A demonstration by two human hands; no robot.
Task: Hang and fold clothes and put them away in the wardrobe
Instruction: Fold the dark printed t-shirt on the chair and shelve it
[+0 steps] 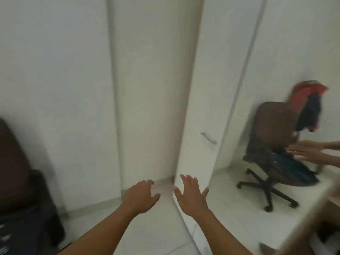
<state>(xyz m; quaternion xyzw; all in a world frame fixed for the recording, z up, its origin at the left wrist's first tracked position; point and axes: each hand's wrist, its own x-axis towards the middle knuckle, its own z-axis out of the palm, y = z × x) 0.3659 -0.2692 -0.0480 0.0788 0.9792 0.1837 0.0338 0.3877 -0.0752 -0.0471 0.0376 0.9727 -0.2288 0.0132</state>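
As I face the wardrobe door, my left hand curls loosely, my right hand spreads, both empty; clothes drape the chair far right, likely soft and light; grasp at shoulders.

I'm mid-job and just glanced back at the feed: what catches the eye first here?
The left hand and right hand reach out low at centre, open and empty, before the white wardrobe. At right, a brown chair has red and dark clothes draped over its back.
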